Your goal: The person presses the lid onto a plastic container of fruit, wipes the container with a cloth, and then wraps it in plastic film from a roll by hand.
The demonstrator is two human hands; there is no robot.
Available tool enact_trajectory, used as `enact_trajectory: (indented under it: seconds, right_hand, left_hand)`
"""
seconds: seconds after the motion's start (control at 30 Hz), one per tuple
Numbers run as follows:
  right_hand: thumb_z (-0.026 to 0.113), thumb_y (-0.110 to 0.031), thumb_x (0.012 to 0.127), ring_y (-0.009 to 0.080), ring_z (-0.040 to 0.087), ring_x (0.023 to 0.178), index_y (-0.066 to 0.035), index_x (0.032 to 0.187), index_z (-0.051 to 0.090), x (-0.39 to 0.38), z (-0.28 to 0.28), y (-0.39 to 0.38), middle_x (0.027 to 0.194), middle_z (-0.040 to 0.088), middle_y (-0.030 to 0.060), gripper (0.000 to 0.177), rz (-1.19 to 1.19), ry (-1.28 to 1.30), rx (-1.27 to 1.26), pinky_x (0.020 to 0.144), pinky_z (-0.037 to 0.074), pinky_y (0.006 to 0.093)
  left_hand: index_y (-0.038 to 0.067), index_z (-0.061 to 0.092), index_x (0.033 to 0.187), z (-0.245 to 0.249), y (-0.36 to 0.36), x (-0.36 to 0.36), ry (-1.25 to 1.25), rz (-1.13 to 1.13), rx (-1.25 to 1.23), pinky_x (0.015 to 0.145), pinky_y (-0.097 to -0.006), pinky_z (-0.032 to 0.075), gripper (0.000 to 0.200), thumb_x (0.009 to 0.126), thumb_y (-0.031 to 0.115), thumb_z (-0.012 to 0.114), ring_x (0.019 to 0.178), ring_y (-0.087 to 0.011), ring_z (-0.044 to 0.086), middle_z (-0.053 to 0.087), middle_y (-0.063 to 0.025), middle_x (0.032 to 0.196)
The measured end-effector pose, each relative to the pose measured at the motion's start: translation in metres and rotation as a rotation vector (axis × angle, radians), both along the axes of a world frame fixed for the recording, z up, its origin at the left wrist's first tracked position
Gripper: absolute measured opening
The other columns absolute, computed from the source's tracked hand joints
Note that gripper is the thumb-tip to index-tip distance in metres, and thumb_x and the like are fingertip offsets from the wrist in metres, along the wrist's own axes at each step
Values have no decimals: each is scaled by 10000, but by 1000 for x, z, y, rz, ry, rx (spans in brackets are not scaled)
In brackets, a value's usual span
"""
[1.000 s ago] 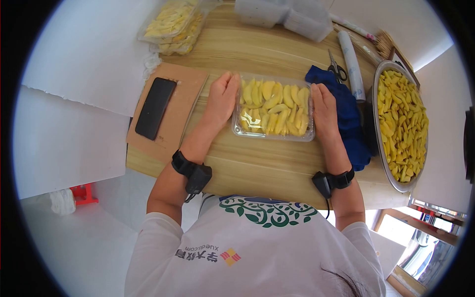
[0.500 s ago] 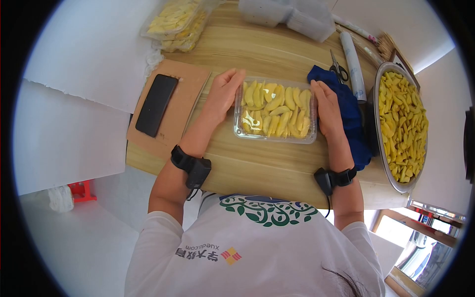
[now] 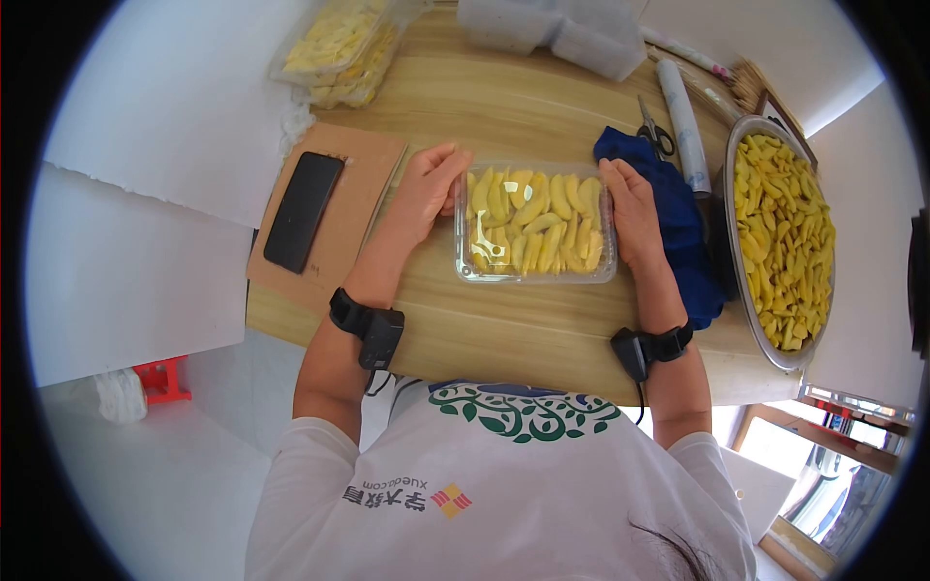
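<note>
The left hand (image 3: 433, 186) and right hand (image 3: 634, 211) grip opposite ends of the tub (image 3: 542, 278), probably to keep it level (slices (image 3: 539, 225) fill it). It sits centrally over the table (image 3: 504, 334), apart from the bowl (image 3: 790, 362); whether it rests there is unclear.

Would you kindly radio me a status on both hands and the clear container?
Left hand, right hand: at far corners of clear container. Yellow pieces inside. Blue cloth beside right hand; no obstruction seen.

A wood-grained table (image 3: 513, 334) stands on a pale floor (image 3: 228, 382) beside a white wall (image 3: 869, 252).
</note>
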State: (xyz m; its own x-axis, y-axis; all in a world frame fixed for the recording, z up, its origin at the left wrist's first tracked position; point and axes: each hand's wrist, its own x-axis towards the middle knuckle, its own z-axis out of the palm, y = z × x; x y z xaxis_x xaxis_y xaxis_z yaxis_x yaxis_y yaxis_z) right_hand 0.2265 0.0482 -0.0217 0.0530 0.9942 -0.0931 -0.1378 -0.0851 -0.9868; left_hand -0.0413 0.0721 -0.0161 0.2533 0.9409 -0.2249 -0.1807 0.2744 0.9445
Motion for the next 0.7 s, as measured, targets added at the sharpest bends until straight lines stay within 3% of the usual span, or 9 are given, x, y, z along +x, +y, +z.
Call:
enact_trajectory:
  seconds: [0.27,0.37,0.43,0.53,0.7]
  right_hand:
    - [536,-280,980,-12,350,570,-103,819,577,2,1,-1,643,429,-104,243,-17,-5,-3,481,263,195]
    - [535,-273,976,-7,412,595,-80,954,629,4,1,-4,689,483,-90,215,1,-3,13,523,334,167]
    - [530,-259,973,26,523,685,-47,1123,605,5,9,-8,807,571,-39,270,29,99,-32,610,432,170]
    - [526,-255,972,84,595,802,-16,1208,552,5,19,-9,935,615,27,336,55,183,-21,686,486,202]
    - [540,-240,965,130,616,852,1,1185,539,-3,23,-10,981,626,72,326,-30,172,14,697,503,228]
  left_hand:
    - [135,550,778,3,-2,4,65,49,68,401,-189,277,187,920,248,597,472,-13,392,438,77,583]
    - [132,558,796,0,1,-3,32,-18,45,407,-187,279,201,931,275,600,471,-15,374,437,79,592]
    - [128,556,801,3,-1,-5,11,-24,40,419,-184,287,214,936,288,600,483,-17,375,440,78,600]
    - [120,551,807,-2,2,-9,4,21,77,446,-181,306,229,945,297,597,510,-19,387,453,74,618]
    - [79,515,774,-18,14,-20,10,189,151,453,-214,391,259,961,252,561,498,-62,441,490,16,629]
